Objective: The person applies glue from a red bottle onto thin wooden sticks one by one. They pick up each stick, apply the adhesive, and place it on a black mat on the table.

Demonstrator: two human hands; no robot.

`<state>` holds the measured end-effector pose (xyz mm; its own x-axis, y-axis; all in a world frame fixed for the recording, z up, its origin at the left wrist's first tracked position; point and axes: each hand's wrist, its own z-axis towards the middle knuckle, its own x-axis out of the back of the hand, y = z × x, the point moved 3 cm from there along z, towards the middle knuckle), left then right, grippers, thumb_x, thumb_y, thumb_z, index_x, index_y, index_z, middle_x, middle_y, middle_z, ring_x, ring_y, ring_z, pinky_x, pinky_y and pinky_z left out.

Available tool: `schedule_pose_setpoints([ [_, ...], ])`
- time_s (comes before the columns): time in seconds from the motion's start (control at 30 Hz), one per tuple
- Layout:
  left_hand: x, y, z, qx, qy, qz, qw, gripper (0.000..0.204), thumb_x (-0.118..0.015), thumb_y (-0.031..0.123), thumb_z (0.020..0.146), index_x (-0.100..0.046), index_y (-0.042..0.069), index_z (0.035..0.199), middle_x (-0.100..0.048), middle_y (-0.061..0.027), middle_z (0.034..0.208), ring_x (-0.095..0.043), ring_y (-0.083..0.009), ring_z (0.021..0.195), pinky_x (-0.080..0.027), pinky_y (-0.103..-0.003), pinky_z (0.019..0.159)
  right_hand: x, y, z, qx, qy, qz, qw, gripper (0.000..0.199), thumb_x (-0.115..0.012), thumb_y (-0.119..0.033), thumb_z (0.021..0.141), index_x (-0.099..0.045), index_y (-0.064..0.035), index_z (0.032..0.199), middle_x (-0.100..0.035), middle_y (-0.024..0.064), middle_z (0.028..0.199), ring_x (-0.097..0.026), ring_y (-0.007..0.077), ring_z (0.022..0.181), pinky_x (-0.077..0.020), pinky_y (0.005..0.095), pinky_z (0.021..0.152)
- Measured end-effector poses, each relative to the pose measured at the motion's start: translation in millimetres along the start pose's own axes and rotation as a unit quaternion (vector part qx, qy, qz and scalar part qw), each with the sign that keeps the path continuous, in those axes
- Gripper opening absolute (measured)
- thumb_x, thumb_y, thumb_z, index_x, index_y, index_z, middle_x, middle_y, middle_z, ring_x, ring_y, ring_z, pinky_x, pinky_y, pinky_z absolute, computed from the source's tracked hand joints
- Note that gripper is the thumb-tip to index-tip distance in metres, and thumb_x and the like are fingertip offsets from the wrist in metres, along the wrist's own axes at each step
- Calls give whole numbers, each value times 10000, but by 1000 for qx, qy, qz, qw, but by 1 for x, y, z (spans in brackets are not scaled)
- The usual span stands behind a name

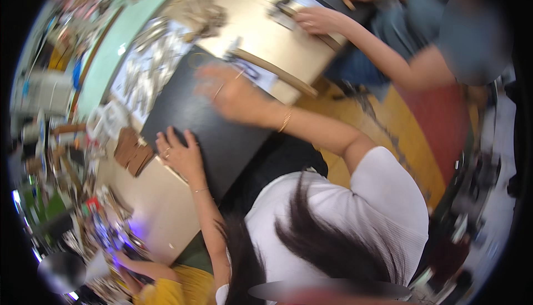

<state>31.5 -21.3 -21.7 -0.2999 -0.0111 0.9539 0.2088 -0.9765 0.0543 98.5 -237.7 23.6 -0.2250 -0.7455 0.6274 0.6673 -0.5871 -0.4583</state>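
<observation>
A dark, flat board (183,102) lies on the table in front of me. My left hand (180,154) rests on its left edge, fingers spread and flat, wearing a ring. Beside it is a small stack of brown strips or pieces (133,152). Over the board's right part, my right hand (239,96) is smeared by motion, so whether its fingers hold anything is unclear. A faint thin yellowish loop (198,59) shows near the board's far corner. Just past the right hand lies a tool with a long wooden handle (275,71), on a printed sheet.
Many shiny silvery packets or strips (147,63) lie beyond the board. A crumpled white plastic bag (111,120) and a brown heap (197,13) are nearby. To the right a co-worker's hand (319,20) works at the same table; another person in yellow (172,285) sits at lower left.
</observation>
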Motion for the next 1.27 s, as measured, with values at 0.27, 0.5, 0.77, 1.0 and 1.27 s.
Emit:
schedule_pose_setpoints([
  [0.27,-12,-9,2,13,-35,-11,999,553,-452,551,940,-493,193,1358,-405,-137,1461,-347,-294,1365,-264,-532,1060,-35,-100,-111,30,2,39,999,219,-599,-180,815,-687,-135,1010,-567,89,1245,-476,278,1251,-332,482,1089],
  [0.5,-12,-10,3,6,-26,-35,999,542,-461,542,942,-506,191,1353,-414,-136,1457,-362,-297,1358,-267,-533,1059,-40,-97,-109,78,-5,68,995,190,-582,-153,826,-683,-92,974,-602,91,1158,-538,269,1165,-394,446,1033],
  [0.77,-5,-5,1,-5,-5,-29,1000,534,-487,516,937,-531,154,1328,-438,-152,1433,-379,-317,1340,-280,-536,1059,28,-88,-123,38,5,278,960,120,-649,-138,821,-639,-82,927,-612,83,1011,-583,278,990,-458,401,869],
  [1.0,2,-4,-1,-47,56,-55,996,477,-575,387,891,-585,75,1251,-490,-211,1361,-426,-353,1289,-296,-476,1073,65,93,-261,-329,-58,-52,941,209,-607,-101,823,-565,-12,1007,-573,192,979,-552,371,923,-443,443,841],
  [1.27,-12,-13,-3,-15,71,-51,996,532,-558,487,874,-567,145,1281,-478,-187,1390,-372,-334,1341,-218,-511,1095,-28,219,-434,-528,-514,43,675,843,-729,-371,781,-321,-70,1454,-565,223,1280,-582,323,1133,-421,377,994],
])
